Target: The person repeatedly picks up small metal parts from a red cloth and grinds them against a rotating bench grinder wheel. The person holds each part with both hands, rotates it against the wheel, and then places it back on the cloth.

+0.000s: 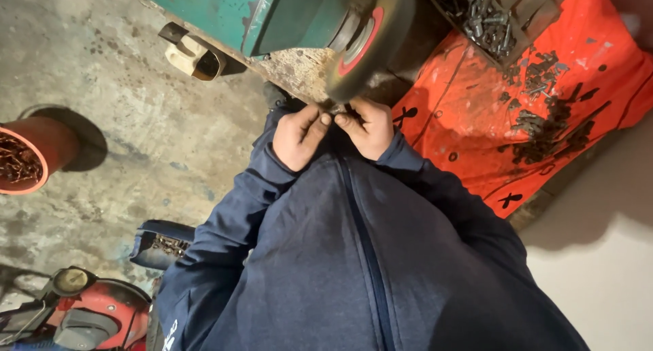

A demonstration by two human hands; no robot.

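At the left edge of the frame stands a red pot (pixel 30 154) on the concrete floor (pixel 136 113), filled with small rusty metal pieces. In the lower left corner sits a red and grey machine (pixel 88 313), and just right of it a dark blue tray (pixel 160 245) holding more small metal bits.

In the upper middle, a green machine (pixel 272 14) carries a dark grinding wheel (pixel 371 38) with a red hub, tilted toward the person. A tan bracket (pixel 194 57) sticks out at the machine's lower left.

Directly under the wheel, both hands meet. The left hand (pixel 298 137) and the right hand (pixel 367 128) are curled in, fingertips pinched together on a small dark part (pixel 338 110) held right at the wheel's lower rim. The part is too small to tell what it is. Both arms wear navy sleeves of a zipped jacket (pixel 354 256) that fills the lower middle.

To the right lies an orange sheet (pixel 469 120) with a scatter of dark bolts (pixel 544 120) across it. At the top right, a bin (pixel 476 14) holds more bolts. The far right shows a pale wall (pixel 598 283).
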